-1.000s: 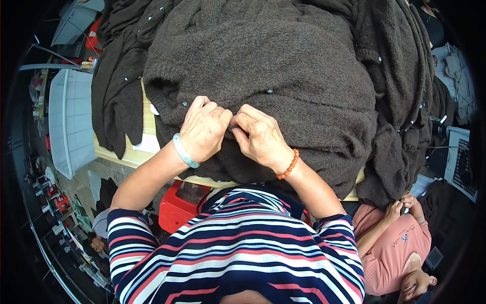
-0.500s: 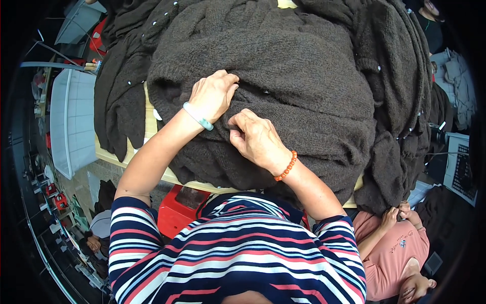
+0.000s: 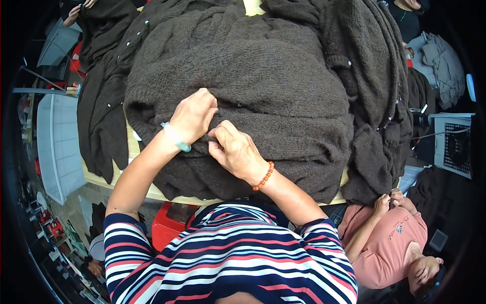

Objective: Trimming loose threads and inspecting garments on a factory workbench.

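Observation:
A dark brown knitted cardigan point(image 3: 263, 66) lies spread and rumpled in front of me, with a small shiny button point(image 3: 239, 105) on a fold near its middle. My left hand point(image 3: 195, 116), with a pale green bangle at the wrist, is closed with fingers pinched on the knit. Just below and to the right, my right hand point(image 3: 235, 152), wearing an orange bead bracelet, also pinches the cloth between thumb and curled fingers. The two hands are close together, a short gap apart. Whatever lies between the fingertips, besides cloth, is too small to make out.
More brown knits with light buttons hang over the pale wooden table point(image 3: 96, 176) on both sides. A white bin point(image 3: 63, 147) stands left, a red stool point(image 3: 164, 225) below the table edge. A person in pink point(image 3: 390, 243) handles knitwear at right. Another person's hands point(image 3: 76, 12) show at far left.
The whole view has shifted, so cardigan and hands appear lower and further left. My left fingers are curled in tighter; both hands stay at the same area of cloth.

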Action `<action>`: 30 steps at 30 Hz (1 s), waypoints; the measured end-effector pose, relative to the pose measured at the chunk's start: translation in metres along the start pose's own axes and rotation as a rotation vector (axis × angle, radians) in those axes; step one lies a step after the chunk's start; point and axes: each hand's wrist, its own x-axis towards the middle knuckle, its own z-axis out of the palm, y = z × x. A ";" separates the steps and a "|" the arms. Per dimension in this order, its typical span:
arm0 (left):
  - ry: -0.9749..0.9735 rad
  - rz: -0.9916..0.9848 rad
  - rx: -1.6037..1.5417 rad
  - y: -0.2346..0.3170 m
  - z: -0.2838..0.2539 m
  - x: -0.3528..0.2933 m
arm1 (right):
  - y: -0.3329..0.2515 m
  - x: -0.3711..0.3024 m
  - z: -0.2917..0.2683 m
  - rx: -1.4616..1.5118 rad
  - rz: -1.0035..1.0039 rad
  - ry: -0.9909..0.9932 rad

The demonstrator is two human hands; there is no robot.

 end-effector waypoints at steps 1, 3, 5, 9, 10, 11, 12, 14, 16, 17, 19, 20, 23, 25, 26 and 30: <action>-0.108 -0.255 -0.397 0.010 -0.016 0.002 | -0.002 0.000 -0.002 -0.001 0.009 0.005; -0.189 -0.666 -1.182 0.021 -0.028 -0.008 | -0.007 0.001 -0.006 -0.033 -0.058 0.095; -0.163 -0.704 -1.270 0.022 -0.035 -0.019 | -0.012 0.001 -0.009 -0.032 -0.060 0.112; -0.151 -0.785 -1.444 0.020 -0.028 -0.035 | -0.013 -0.002 -0.004 -0.027 -0.044 0.134; -0.154 -0.788 -1.444 0.019 -0.028 -0.036 | -0.012 -0.002 -0.004 -0.025 -0.042 0.134; -0.154 -0.780 -1.513 0.018 -0.027 -0.036 | -0.012 0.000 -0.005 -0.022 -0.061 0.162; -0.153 -0.772 -1.583 0.018 -0.027 -0.037 | -0.012 0.000 -0.005 -0.019 -0.080 0.190; -0.161 -0.791 -1.608 0.016 -0.024 -0.037 | -0.009 -0.001 -0.005 0.019 -0.030 0.210; -0.171 -0.801 -1.635 0.013 -0.022 -0.035 | -0.004 0.001 -0.005 0.051 0.017 0.235; -0.191 -0.803 -1.654 0.011 -0.023 -0.035 | -0.006 0.003 -0.005 0.043 0.013 0.233; -0.195 -0.803 -1.705 0.010 -0.027 -0.036 | -0.009 0.006 -0.002 0.005 -0.019 0.221; -0.191 -0.800 -1.712 0.008 -0.028 -0.035 | -0.008 0.008 -0.002 0.016 -0.032 0.213; -0.217 -0.832 -1.720 0.004 -0.018 -0.031 | 0.000 0.009 -0.004 -0.006 -0.030 0.196; -0.230 -0.846 -1.734 0.000 -0.014 -0.032 | 0.006 0.009 -0.003 0.032 -0.015 0.166; -0.229 -0.819 -1.755 -0.004 -0.011 -0.036 | 0.005 0.009 -0.003 0.042 0.008 0.158; -0.255 -0.789 -1.786 -0.006 -0.008 -0.040 | 0.009 0.009 -0.003 0.116 0.042 0.079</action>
